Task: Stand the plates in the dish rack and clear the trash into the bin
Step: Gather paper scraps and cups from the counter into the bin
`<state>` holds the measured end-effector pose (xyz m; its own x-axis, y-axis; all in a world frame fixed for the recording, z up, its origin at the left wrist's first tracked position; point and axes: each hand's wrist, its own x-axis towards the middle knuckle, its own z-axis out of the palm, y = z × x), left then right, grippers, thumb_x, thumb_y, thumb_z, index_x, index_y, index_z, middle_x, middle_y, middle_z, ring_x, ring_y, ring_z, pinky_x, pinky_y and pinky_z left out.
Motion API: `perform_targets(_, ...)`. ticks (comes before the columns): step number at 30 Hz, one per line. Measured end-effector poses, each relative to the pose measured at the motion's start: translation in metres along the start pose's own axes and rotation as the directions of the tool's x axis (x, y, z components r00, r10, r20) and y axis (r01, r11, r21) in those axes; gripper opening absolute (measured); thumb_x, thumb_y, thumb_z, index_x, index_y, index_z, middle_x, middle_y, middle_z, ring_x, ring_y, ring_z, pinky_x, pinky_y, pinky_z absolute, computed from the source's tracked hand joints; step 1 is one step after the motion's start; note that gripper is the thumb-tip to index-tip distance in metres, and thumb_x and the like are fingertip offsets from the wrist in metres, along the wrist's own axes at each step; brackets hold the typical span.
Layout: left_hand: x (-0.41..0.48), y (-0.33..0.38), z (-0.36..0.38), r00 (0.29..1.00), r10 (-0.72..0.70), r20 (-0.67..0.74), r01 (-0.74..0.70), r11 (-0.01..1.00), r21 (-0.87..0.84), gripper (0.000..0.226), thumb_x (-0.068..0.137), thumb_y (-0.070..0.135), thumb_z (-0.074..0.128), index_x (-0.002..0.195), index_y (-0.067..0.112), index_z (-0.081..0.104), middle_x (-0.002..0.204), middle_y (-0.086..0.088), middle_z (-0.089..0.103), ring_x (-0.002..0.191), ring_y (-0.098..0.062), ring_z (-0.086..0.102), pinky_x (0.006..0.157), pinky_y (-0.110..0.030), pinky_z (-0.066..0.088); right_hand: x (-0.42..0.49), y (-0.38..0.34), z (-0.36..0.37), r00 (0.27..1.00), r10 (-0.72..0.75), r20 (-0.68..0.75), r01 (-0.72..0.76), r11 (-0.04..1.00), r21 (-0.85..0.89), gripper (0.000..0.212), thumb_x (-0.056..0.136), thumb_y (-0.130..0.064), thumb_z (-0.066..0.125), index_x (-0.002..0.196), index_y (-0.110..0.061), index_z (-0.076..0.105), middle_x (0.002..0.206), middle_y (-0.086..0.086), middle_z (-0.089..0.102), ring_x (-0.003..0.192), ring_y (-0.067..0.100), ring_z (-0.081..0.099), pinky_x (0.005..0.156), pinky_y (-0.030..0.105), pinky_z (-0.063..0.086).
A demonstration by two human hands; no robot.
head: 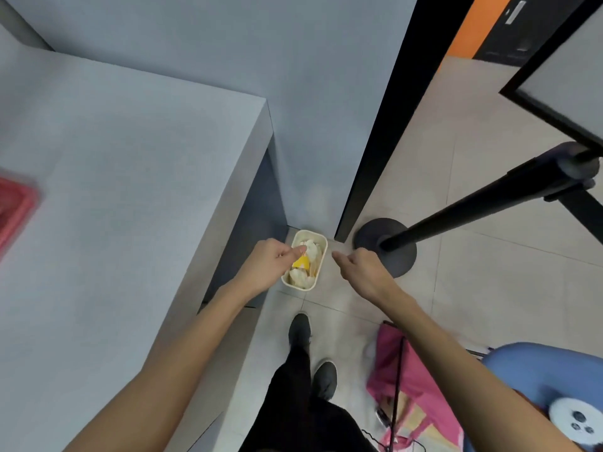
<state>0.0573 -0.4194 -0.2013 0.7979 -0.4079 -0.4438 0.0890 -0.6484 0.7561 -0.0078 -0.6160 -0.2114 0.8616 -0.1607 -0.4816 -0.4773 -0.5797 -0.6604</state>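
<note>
A small cream bin stands on the floor at the table's corner, holding crumpled white paper and other scraps. My left hand hovers over the bin's left rim with its fingers pinched together. A yellow scrap hangs right under the fingertips, apparently held by them. My right hand is just right of the bin, loosely curled, with nothing in it. No plates are in view. At the far left edge of the table a blurred red thing shows, possibly the dish rack.
The grey table fills the left side, its corner close to the bin. A black post with a round base stands right of the bin. A pink bag and blue chair lie lower right. My shoes are below the bin.
</note>
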Motion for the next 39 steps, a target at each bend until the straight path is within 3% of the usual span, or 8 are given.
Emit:
perform_targets(4,0.052,-0.041,0.021,0.999,0.003,-0.042,-0.004,1.000,-0.003,0.048,0.095,0.035,0.063,0.055,0.016,0.045,0.055,-0.003,0.038,0.051,-0.013,0.032,0.055,-0.030,0.027,0.045,0.025,0.023,0.994,0.110,0.022,-0.112,0.987,0.112,0.053,0.097,-0.031,0.047,0.045,-0.017,0.041,0.050,0.002,0.046,0.047,0.017,0.041,0.057,0.032,0.035)
perform_targets(9,0.104,-0.089,0.061,0.998,-0.057,-0.020,0.056,0.998,-0.023,0.017,0.095,0.019,0.062,0.079,0.018,0.060,0.074,0.003,0.061,0.060,-0.003,0.051,0.053,-0.016,0.035,0.096,0.066,0.065,0.970,0.232,0.079,-0.244,0.933,0.265,0.036,0.094,-0.017,0.047,0.058,-0.016,0.057,0.055,-0.006,0.051,0.051,0.012,0.045,0.055,0.027,0.035)
perform_targets(14,0.152,-0.148,0.096,0.996,-0.087,0.019,0.087,0.996,0.024,0.015,0.091,0.005,0.058,0.097,0.017,0.066,0.100,-0.001,0.065,0.087,-0.020,0.060,0.070,-0.027,0.047,0.135,0.106,0.103,0.934,0.311,0.173,-0.349,0.896,0.273,0.024,0.087,-0.013,0.048,0.068,-0.009,0.063,0.058,0.001,0.056,0.051,0.016,0.048,0.053,0.026,0.036)
perform_targets(20,0.203,-0.229,0.137,0.988,-0.149,0.026,0.146,0.986,0.085,0.016,0.090,0.012,0.060,0.092,0.026,0.066,0.096,0.005,0.061,0.090,-0.028,0.066,0.078,-0.037,0.057,0.173,0.162,0.149,0.906,0.367,0.212,-0.414,0.874,0.256,0.024,0.090,-0.017,0.055,0.067,-0.014,0.062,0.061,0.005,0.060,0.048,0.018,0.052,0.046,0.021,0.038)
perform_targets(26,0.269,-0.319,0.174,0.991,-0.064,0.115,0.025,0.949,0.313,0.012,0.091,0.009,0.061,0.096,0.019,0.066,0.105,-0.002,0.067,0.097,-0.025,0.062,0.081,-0.039,0.053,0.228,0.207,0.200,0.887,0.362,0.287,-0.425,0.883,0.199,0.026,0.088,-0.013,0.048,0.066,-0.015,0.062,0.068,0.007,0.062,0.060,0.020,0.055,0.039,0.014,0.031)
perform_targets(32,0.309,-0.385,0.206,0.985,-0.058,0.164,-0.015,0.911,0.413,0.014,0.090,0.013,0.067,0.103,0.018,0.064,0.112,-0.004,0.063,0.100,-0.027,0.060,0.085,-0.045,0.053,0.290,0.237,0.241,0.907,0.313,0.283,-0.372,0.909,0.186,0.021,0.093,-0.021,0.049,0.080,-0.016,0.065,0.084,0.005,0.063,0.080,0.024,0.056,0.057,0.025,0.038)
perform_targets(36,0.314,-0.413,0.219,0.939,-0.100,0.328,-0.125,0.791,0.599,0.031,0.096,0.020,0.059,0.127,0.017,0.060,0.144,0.001,0.045,0.131,-0.021,0.041,0.102,-0.044,0.045,0.322,0.248,0.260,0.913,0.283,0.295,-0.333,0.933,0.139,0.022,0.093,-0.025,0.053,0.111,-0.015,0.059,0.110,0.008,0.062,0.098,0.026,0.057,0.082,0.037,0.051)
perform_targets(39,0.311,-0.424,0.221,0.941,-0.093,0.325,-0.133,0.781,0.610,0.034,0.096,0.021,0.058,0.131,0.017,0.059,0.148,0.000,0.043,0.134,-0.021,0.039,0.104,-0.044,0.044,0.336,0.252,0.270,0.923,0.230,0.308,-0.247,0.969,0.015,0.028,0.091,-0.021,0.058,0.118,-0.013,0.059,0.115,0.008,0.061,0.097,0.024,0.055,0.079,0.028,0.042)
